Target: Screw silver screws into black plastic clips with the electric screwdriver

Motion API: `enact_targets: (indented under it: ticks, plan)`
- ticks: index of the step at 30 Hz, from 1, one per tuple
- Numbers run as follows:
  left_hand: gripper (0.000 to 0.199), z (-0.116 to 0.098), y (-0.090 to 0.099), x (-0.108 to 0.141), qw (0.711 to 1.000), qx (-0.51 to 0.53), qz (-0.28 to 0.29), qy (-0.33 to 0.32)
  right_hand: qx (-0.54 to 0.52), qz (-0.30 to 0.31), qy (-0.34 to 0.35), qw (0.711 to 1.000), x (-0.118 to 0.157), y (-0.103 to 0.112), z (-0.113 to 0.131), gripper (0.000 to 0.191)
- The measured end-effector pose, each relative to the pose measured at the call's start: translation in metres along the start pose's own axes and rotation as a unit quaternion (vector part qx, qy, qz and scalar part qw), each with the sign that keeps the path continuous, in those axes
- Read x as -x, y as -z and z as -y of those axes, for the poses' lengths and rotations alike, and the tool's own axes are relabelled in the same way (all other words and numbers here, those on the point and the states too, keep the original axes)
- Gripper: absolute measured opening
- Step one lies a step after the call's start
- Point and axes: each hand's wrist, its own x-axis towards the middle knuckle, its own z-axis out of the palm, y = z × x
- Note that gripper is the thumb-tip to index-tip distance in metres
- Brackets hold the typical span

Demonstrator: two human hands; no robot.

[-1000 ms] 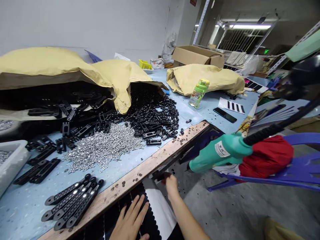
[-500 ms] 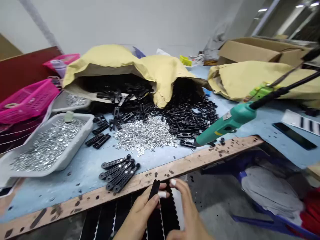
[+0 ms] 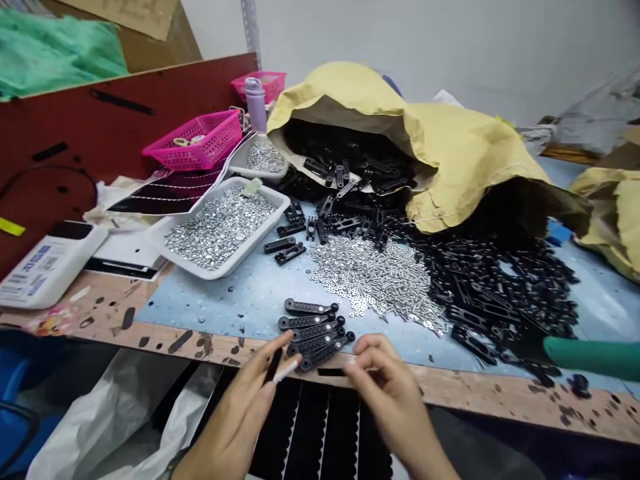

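My left hand point(image 3: 243, 407) is at the table's front edge, with a small black strip point(image 3: 273, 365) gripped between its fingers; one fingertip has a white wrap. To its right, my right hand point(image 3: 395, 397) has its fingers curled and pinched at the end of another short black strip point(image 3: 331, 372). Just beyond both hands, several black perforated arms point(image 3: 315, 333) lie fanned out on the blue table top. Below the hands are black strips with scalloped edges point(image 3: 310, 427).
A heap of silver screws and washers point(image 3: 375, 277) lies mid-table, with black parts point(image 3: 500, 287) to its right. Yellow sacks point(image 3: 350, 93) stand behind. At the left are a white tray of metal pieces point(image 3: 220, 227) and a pink basket point(image 3: 200, 140). A green tool point(image 3: 595, 357) juts in from the right.
The view has swung left. My hands have moved apart; the two black strips, together in my left hand before, are now separate, one at each hand.
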Motion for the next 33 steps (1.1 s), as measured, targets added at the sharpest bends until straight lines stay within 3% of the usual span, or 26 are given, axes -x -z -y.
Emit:
enact_targets:
  ticks: [3,7,15,22,25,28,31,33]
  plan:
    - [0.045,0.006,0.001,0.001,0.994,-0.07,-0.03,-0.082,-0.007,-0.003,-0.067,0.998,-0.016,0.004,-0.003,0.029]
    - [0.042,0.01,-0.01,-0.003,0.979,-0.126,-0.046,-0.155,0.018,0.043,-0.087,0.995,-0.029,-0.003,-0.004,0.027]
    - [0.043,0.012,-0.006,-0.008,0.976,-0.145,0.002,-0.164,0.114,0.084,-0.07,0.988,-0.039,-0.008,-0.005,0.025]
    - [0.045,0.006,-0.012,-0.013,0.975,-0.163,-0.008,-0.153,0.23,0.093,0.005,0.969,-0.04,-0.009,-0.008,0.016]
    - [0.045,0.006,-0.017,-0.015,0.973,-0.17,-0.011,-0.154,0.359,0.074,0.04,0.929,-0.034,-0.01,-0.008,0.014]
    - [0.046,0.006,-0.017,-0.016,0.976,-0.156,-0.01,-0.15,0.43,0.021,0.076,0.9,-0.029,-0.009,-0.011,0.023]
    - [0.044,0.004,-0.014,-0.018,0.979,-0.131,-0.001,-0.153,0.413,-0.032,0.103,0.904,-0.027,-0.005,-0.017,0.037]
    - [0.042,0.002,-0.013,-0.02,0.979,-0.123,-0.004,-0.163,0.387,-0.029,0.108,0.915,-0.028,-0.002,-0.019,0.04]
